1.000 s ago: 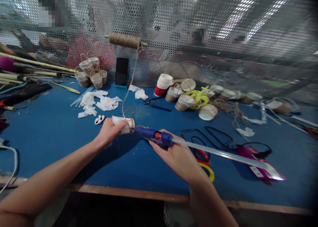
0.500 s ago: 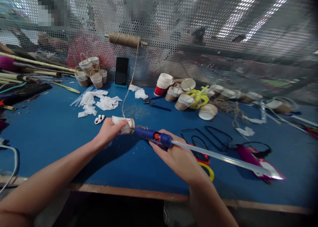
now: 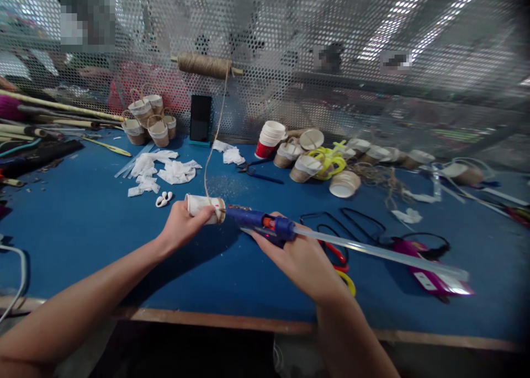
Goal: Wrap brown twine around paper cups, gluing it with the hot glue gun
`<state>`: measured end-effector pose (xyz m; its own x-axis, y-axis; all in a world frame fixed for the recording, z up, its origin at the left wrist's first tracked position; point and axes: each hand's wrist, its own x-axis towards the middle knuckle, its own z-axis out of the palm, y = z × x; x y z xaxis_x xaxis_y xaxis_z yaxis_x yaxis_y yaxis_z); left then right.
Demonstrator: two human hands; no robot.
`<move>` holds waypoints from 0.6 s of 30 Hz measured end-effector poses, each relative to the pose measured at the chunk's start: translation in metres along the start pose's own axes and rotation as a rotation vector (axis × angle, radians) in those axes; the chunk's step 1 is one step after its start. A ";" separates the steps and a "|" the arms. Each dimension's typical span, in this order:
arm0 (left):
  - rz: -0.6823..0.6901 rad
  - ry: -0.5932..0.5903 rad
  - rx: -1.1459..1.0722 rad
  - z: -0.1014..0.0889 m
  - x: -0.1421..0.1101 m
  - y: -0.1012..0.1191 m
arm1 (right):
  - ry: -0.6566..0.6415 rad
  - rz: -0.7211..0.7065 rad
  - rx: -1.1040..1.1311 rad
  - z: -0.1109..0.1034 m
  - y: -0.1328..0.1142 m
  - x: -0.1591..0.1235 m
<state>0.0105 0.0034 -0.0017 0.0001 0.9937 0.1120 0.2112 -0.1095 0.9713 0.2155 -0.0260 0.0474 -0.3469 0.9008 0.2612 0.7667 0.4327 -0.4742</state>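
My left hand [image 3: 185, 222] grips a white paper cup [image 3: 199, 203] lying on its side in the air, thumb along its wall near the right end. A strand of twine [image 3: 212, 152] runs down to the cup from a twine roll [image 3: 203, 65] mounted on the mesh. In my right hand [image 3: 300, 256] is a blue glue gun [image 3: 252, 219], with its nozzle pointing left, close by the cup's right end. Whether the nozzle touches the cup I cannot tell. A long clear glue stick [image 3: 381, 250] sticks out from the gun's back.
Twine-wrapped cups [image 3: 158, 132] stand at the back left beside a phone [image 3: 201, 118]. Pliers [image 3: 265, 176], stacked cups [image 3: 271, 138] and yellow scissors [image 3: 329, 163] lie at the back. White scraps [image 3: 178, 171] are on the left, a purple packet [image 3: 434, 276] on the right.
The glue gun has shifted slightly right, and its nozzle is a little farther from the cup. My left hand still holds the cup in nearly the same place.
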 end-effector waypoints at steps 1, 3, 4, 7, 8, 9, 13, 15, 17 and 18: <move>0.021 -0.004 0.012 0.000 -0.001 0.000 | 0.008 -0.001 0.007 -0.001 -0.001 0.000; 0.057 -0.017 0.027 -0.001 -0.002 -0.001 | 0.019 -0.001 0.022 -0.002 -0.002 0.001; 0.073 -0.025 0.033 -0.001 -0.003 -0.001 | 0.023 0.000 0.026 -0.003 -0.003 0.002; 0.122 -0.046 0.041 -0.001 -0.004 0.000 | 0.034 0.006 0.032 -0.004 -0.004 0.003; 0.138 -0.055 0.040 -0.001 -0.005 0.000 | 0.035 0.009 0.032 -0.004 -0.005 0.003; 0.156 -0.065 0.041 -0.001 -0.005 0.001 | 0.037 0.012 0.030 -0.004 -0.005 0.003; 0.231 -0.087 0.085 -0.003 -0.006 0.001 | 0.030 0.023 0.024 -0.003 -0.003 0.002; 0.270 -0.087 0.115 -0.004 -0.006 0.002 | 0.026 0.031 0.029 -0.003 -0.003 0.002; 0.303 -0.091 0.137 -0.005 -0.006 0.002 | 0.017 0.032 0.022 -0.003 -0.003 0.002; 0.317 -0.093 0.144 -0.006 -0.006 0.003 | 0.012 0.026 0.012 -0.003 -0.003 0.002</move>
<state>0.0055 -0.0034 0.0012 0.1750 0.9096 0.3767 0.3224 -0.4145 0.8510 0.2143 -0.0255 0.0521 -0.3207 0.9112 0.2584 0.7689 0.4098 -0.4907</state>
